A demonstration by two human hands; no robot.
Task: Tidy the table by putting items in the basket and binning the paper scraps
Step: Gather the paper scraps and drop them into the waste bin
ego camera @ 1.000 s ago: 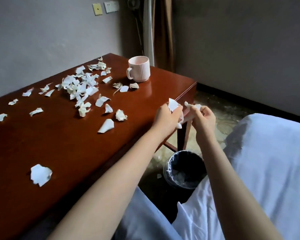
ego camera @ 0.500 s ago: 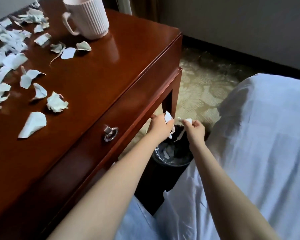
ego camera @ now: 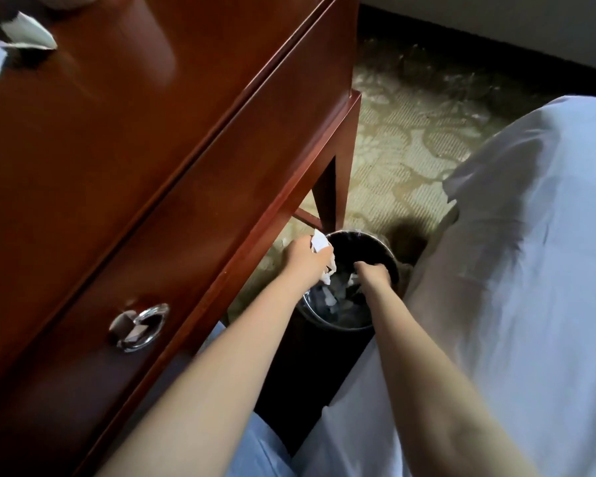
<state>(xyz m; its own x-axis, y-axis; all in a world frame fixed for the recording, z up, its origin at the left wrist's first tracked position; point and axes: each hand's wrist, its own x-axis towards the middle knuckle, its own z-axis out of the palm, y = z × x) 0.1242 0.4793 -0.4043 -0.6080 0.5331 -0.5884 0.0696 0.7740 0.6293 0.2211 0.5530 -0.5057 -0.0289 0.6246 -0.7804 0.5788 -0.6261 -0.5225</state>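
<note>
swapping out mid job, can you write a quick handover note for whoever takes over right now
Left hand: grips a bunch of scraps over the left rim of the bin, not yet dropped.
Right hand: fingers curled down inside the bin; cannot tell if it holds paper.
Done: some paper already lies in the bin.
Left: drop this bunch, then bin the loose scraps on the table. The basket and its items are not in view.
</note>
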